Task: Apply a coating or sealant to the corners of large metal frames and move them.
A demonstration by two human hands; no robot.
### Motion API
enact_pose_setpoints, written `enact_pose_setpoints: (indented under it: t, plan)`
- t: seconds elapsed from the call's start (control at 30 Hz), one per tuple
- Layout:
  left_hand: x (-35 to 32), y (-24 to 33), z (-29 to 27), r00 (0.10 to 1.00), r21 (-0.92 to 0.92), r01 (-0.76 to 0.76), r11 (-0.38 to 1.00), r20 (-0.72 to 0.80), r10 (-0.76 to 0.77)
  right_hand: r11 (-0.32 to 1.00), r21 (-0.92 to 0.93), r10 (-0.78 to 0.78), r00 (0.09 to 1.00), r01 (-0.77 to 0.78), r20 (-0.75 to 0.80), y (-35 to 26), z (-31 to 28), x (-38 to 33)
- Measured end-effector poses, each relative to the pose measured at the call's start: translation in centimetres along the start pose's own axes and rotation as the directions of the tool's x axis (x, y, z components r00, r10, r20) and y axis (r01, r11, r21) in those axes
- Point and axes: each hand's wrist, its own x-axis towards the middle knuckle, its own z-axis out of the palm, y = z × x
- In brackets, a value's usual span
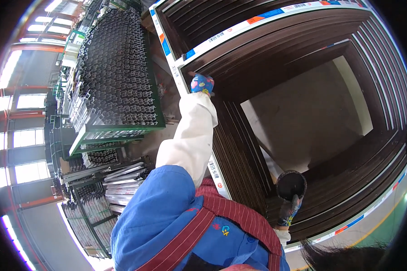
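A stack of nested brown frames (239,149) with white, blue and orange film on their outer edges lies before me. My left hand (202,84), in a blue flowered glove, reaches out to the far left inside corner of the stack. Its fingers look curled at the frame edge, partly hidden behind the glove. Near me, over the inner edge of the stack, my right hand (290,211) wears a dark flowered glove. It grips a dark round cup-like thing (291,184) with a speckled rim; the thumb lies against it, and its exact kind is unclear.
Left of the stack, a green rack (117,131) holds many dark metal profiles (117,67). Nearer on the left, lighter long profiles (126,183) lie on another rack. Another film-edged frame (167,40) adjoins at the far side. Greenish floor (384,221) with a yellow line shows at right.
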Motion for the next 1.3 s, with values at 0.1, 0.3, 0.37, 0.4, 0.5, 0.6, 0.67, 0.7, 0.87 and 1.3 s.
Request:
enact_pose_setpoints:
  t: [0.1, 0.3, 0.37, 0.4, 0.5, 0.6, 0.67, 0.7, 0.87, 1.3]
  plan:
    - [-1.2, 0.3, -0.7, 0.998, -0.137, -0.046, 0.989, -0.053, 0.039, 0.987, 0.139, 0.081, 0.996, -0.085, 0.03, -2.0, 1.5, -0.3]
    - [5.9, -3.5, 2.5, 0.997, -0.337, 0.06, 0.94, -0.034, -0.076, 0.979, 0.19, 0.056, 0.992, -0.076, 0.109, -2.5, 2.6, -0.4]
    - [7.2, -4.3, 3.1, 0.98, 0.111, -0.131, 0.985, -0.138, 0.146, 0.976, 0.198, 0.067, 0.99, -0.091, 0.123, -1.0, 1.7, 0.3]
    - [1.9, 2.2, -1.0, 0.998, -0.153, 0.057, 0.987, 0.036, -0.052, 0.979, 0.189, 0.069, 0.995, -0.082, 0.071, -0.6, 0.8, 0.1]
    - [-0.8, 5.0, -2.3, 0.997, -0.185, -0.02, 0.983, 0.069, 0.033, 0.98, 0.193, 0.031, 0.997, -0.045, 0.071, -1.1, 1.0, 0.0]
    - [-3.2, 6.3, -4.2, 0.9, -0.366, -0.148, 0.919, 0.336, 0.279, 0.982, 0.18, 0.045, 0.993, -0.065, 0.109, -1.8, 2.5, 0.7]
    - [-8.4, 9.0, -5.4, 0.762, -0.378, -0.498, 0.78, 0.239, 0.602, 1.0, -0.012, 0.003, 0.997, -0.002, 0.074, 0.0, 0.6, 1.3]
    - [-11.6, 10.1, -6.9, 0.621, -0.578, -0.566, 0.588, 0.17, 0.765, 0.977, -0.206, -0.036, 0.998, 0.047, 0.058, 0.1, 0.6, 1.5]
    - [-23.5, 12.0, -9.8, 0.056, -0.904, -0.421, 0.068, 0.049, 0.997, 0.978, 0.195, 0.046, 0.992, -0.068, 0.119, -1.7, 4.2, 2.7]
    - [-25.2, 9.3, -8.1, 0.144, -0.804, -0.481, 0.348, 0.319, 0.937, 0.98, 0.199, -0.019, 0.995, -0.001, 0.097, -0.6, 2.8, 5.1]
